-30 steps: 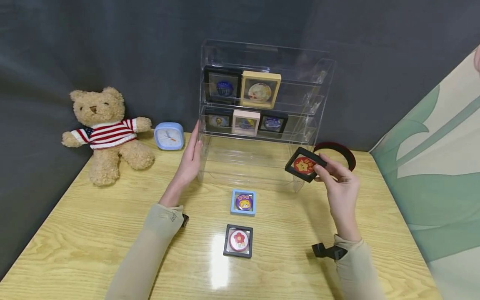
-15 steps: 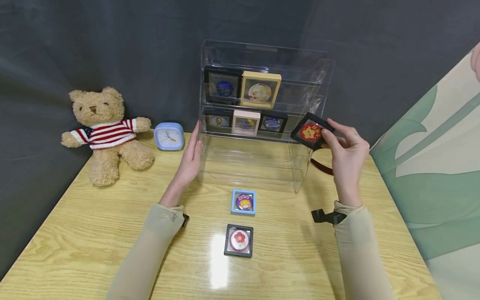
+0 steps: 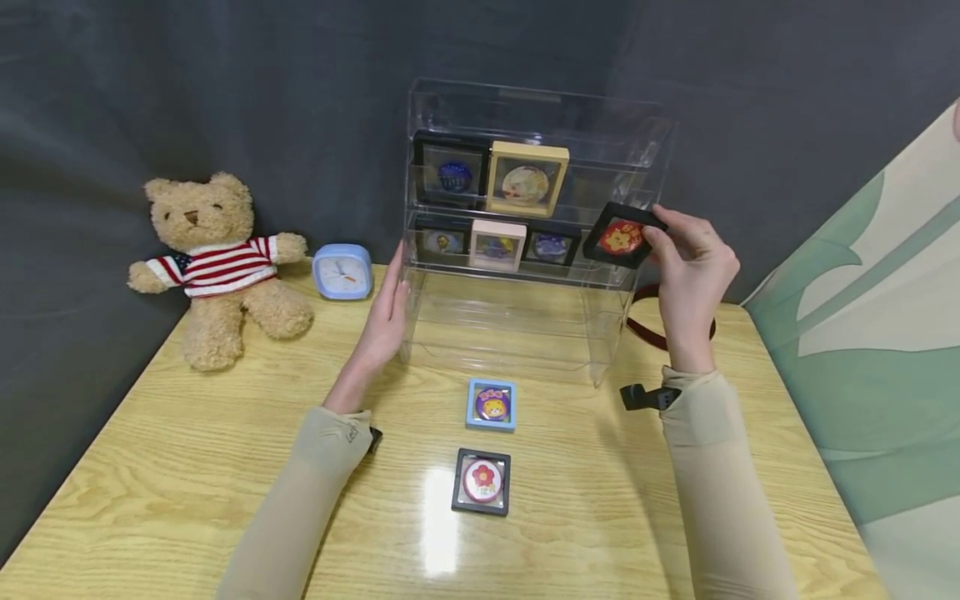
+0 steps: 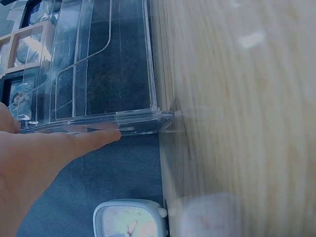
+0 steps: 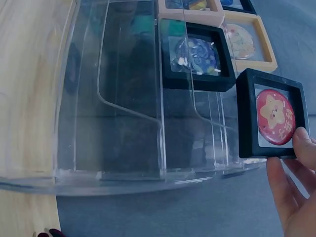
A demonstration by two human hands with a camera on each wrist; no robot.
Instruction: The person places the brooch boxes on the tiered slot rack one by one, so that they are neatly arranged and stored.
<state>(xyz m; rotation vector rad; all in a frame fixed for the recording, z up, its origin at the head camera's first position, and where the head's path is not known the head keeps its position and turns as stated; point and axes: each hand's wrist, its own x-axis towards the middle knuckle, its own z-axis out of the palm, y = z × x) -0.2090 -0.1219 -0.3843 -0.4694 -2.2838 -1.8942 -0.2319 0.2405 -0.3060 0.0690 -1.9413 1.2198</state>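
My right hand (image 3: 693, 267) pinches a black square frame (image 5: 248, 118) by its right edge. Inside it is a red badge (image 3: 622, 237) with a yellow star. It is tilted, in front of the right end of the clear acrylic rack's (image 3: 517, 358) lower filled tier; whether it touches the rack I cannot tell. Beside it on that tier stand a black frame with a blue badge (image 5: 197, 54), a pink frame (image 3: 497, 247) and another black frame (image 3: 441, 242). With straight fingers, my left hand (image 3: 381, 329) rests against the rack's left side.
The tier above bears a yellow frame (image 3: 527, 179) and a black frame (image 3: 450, 171). On the table lie a blue frame (image 3: 491, 406) and a black flower-badge frame (image 3: 482, 482). A clock (image 3: 342, 272) and teddy bear (image 3: 217, 250) are left; a dark red band (image 3: 647, 335) lies right.
My right hand has lifted the black frame with the red badge from low beside the rack up to the lower filled tier, turning it more level. My left hand stays on the rack's side.
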